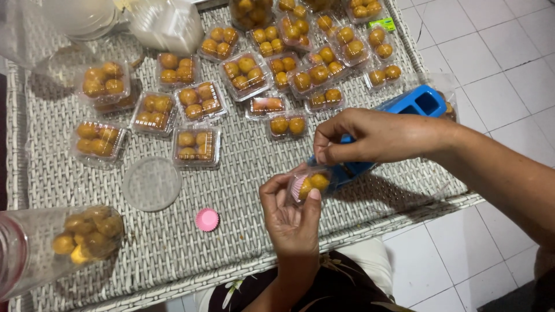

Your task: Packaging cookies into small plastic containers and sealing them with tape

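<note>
My left hand holds a small clear plastic box with golden round pastries and a pink paper cup inside. My right hand reaches over from the right, its fingertips pinched at the box's upper edge. Right behind the hands a blue tape dispenser lies on the white woven table. Whether the right hand grips the box lid or a strip of tape, I cannot tell.
Several filled clear boxes of pastries cover the table's far half. A round clear lid and a loose pink paper cup lie near the front. A clear jar with pastries lies at the left edge. White floor tiles are on the right.
</note>
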